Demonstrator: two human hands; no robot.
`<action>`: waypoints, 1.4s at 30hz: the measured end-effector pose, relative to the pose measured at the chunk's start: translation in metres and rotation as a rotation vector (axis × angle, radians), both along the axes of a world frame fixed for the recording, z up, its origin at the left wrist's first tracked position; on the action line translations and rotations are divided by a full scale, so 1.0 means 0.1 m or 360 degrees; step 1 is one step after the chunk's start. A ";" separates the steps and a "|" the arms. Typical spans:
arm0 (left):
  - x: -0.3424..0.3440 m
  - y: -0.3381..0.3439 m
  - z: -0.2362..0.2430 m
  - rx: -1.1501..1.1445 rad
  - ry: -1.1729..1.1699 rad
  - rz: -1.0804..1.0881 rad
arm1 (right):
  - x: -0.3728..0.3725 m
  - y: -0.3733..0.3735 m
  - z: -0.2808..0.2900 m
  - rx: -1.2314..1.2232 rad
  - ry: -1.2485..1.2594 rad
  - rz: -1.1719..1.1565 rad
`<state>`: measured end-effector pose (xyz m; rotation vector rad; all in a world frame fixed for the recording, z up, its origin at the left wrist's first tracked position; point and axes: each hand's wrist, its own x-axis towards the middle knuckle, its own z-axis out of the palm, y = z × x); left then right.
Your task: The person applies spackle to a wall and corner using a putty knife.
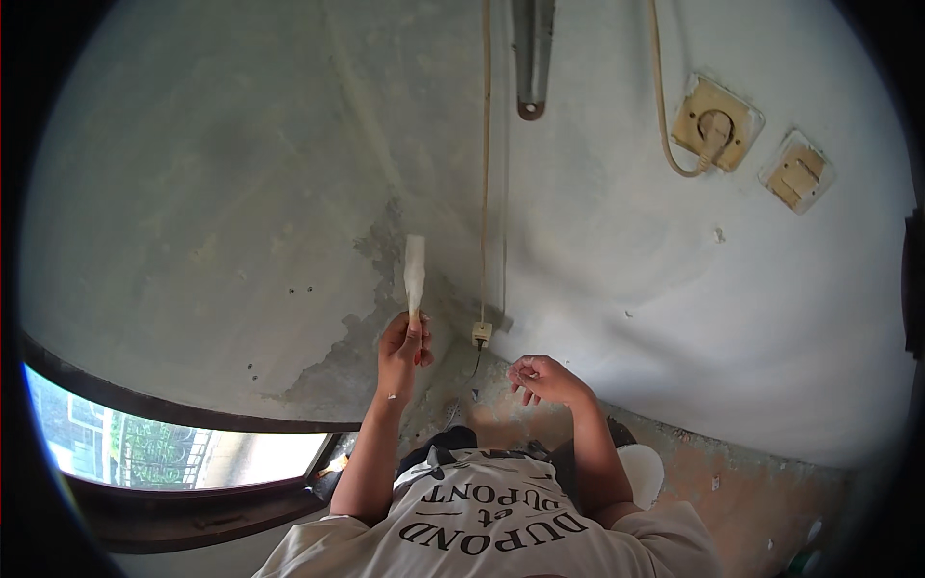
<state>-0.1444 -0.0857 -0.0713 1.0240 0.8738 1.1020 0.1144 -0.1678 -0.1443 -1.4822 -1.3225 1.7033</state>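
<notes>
A: Where is the pale, flat tool (414, 272) sitting?

B: It's standing out of the left hand (402, 347), which is gripping its lower end. The head is pointing away from the chest, toward the top of the view.

A: And its long axis?

B: It's running nearly upright in the view, roughly carrying on the line of the left forearm. The far end is showing against the peeled grey patch (378, 252) on the left wall (212, 193); whether it's touching there, I can't tell.

A: What's the right hand (545, 379) doing?

B: It's hanging apart, to the right of the tool and a little nearer the body than the left hand. Its fingers are bending loosely and facing left, and I'm seeing nothing in them.

A: So the left is the nearer one?

B: Clearly, since it's doing all the holding. Between the two hands, the cable (486, 173) is running down to a small pale block (481, 333).
</notes>
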 end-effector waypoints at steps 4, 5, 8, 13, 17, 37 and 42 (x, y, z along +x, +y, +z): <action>-0.05 0.27 0.12 0.0009 0.0080 -0.0060 | -0.07 0.22 0.18 0.0088 -0.0074 0.0033; -0.07 0.35 0.14 0.0100 0.0103 -0.0117 | -0.07 0.28 0.25 0.0104 -0.0089 0.0031; -0.06 0.60 0.23 0.0012 -0.0061 -0.0158 | -0.06 0.39 0.40 0.0129 -0.0170 -0.0043; 0.05 1.12 0.46 0.0011 -0.0365 -0.0232 | -0.07 0.50 0.55 0.0113 -0.0230 -0.0150; 0.21 1.50 0.53 0.0060 -0.0345 -0.0326 | -0.17 0.57 0.64 0.0117 -0.0277 -0.0169; 0.06 1.21 -0.18 -0.0585 0.0300 -0.0418 | -0.55 0.94 0.37 0.0012 -0.0238 0.0077; 0.05 1.48 0.84 -0.0311 0.0037 -0.0351 | -0.60 1.00 0.54 0.0072 -0.0207 0.0110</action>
